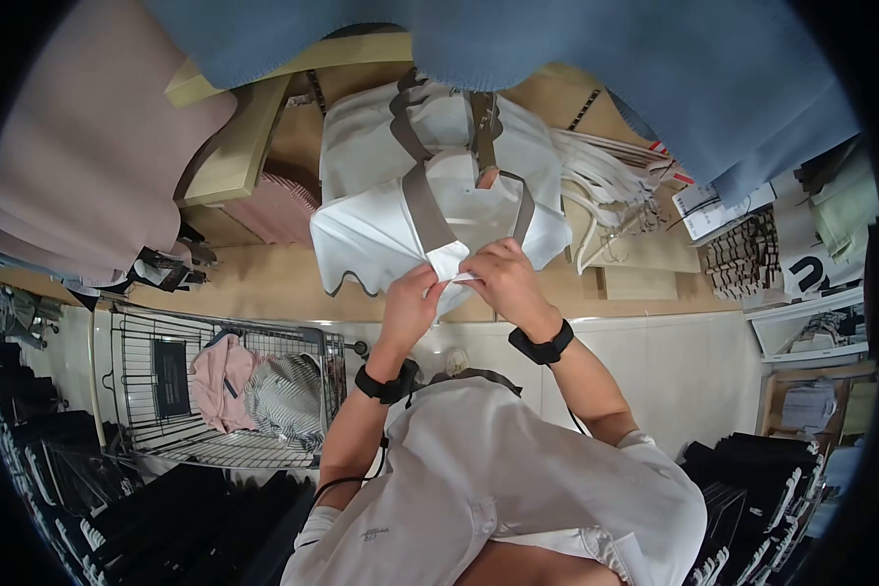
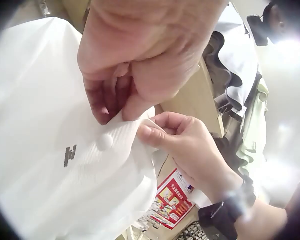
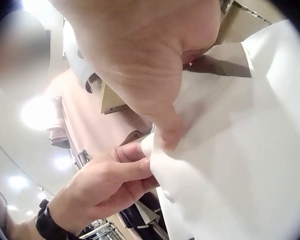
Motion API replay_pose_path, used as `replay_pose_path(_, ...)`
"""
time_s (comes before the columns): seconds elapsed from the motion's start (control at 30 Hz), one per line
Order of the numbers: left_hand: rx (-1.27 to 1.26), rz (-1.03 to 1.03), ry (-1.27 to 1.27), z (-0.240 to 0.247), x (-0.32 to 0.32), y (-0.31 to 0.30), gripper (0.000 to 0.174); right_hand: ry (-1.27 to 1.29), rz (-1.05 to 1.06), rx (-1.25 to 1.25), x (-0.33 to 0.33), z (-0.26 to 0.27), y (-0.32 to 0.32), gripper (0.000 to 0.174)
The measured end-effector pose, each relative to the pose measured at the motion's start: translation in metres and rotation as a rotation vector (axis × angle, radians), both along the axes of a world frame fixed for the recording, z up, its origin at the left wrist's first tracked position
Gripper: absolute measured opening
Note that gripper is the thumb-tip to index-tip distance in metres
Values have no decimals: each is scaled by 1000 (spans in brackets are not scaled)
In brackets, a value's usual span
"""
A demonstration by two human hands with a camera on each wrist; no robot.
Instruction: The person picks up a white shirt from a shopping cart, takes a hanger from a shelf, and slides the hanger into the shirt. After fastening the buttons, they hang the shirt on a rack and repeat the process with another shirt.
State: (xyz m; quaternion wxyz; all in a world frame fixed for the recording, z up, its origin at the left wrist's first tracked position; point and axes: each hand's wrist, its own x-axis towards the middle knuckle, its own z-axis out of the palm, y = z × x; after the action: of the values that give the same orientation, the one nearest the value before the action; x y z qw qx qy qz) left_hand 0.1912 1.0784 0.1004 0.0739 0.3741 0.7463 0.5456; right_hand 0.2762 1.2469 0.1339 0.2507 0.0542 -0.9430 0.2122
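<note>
A white shirt point(image 1: 361, 230) with grey-brown trim lies on a wooden shelf, its front edge raised between both hands. The left hand point(image 1: 412, 305) pinches that edge between thumb and fingers; in the left wrist view the left hand point(image 2: 145, 55) is close above a white button point(image 2: 106, 142) and a small dark mark point(image 2: 70, 156). Right beside it the right hand point(image 1: 508, 283) pinches the same cloth edge, the fingertips of the two hands nearly touching. The right wrist view shows the right hand point(image 3: 135, 65) on the cloth point(image 3: 230, 150), with the left hand point(image 3: 102, 182) below it.
White hangers point(image 1: 606, 186) lie on the shelf to the right. Blue garments point(image 1: 557, 49) hang overhead and pink ones point(image 1: 88, 146) at the left. A wire cart point(image 1: 171, 376) with a pink garment point(image 1: 227, 383) and a striped one point(image 1: 288, 396) stands at lower left.
</note>
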Motion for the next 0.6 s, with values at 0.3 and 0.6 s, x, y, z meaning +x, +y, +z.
replay_pose_path(0.3,-67,125,-225,-36,-16,-10,20,41,107,144,2,21,23,18)
replay_pose_path(0.6,-37,248,-360,-50,-21,-5,27,112,98,191,2,25,20,17)
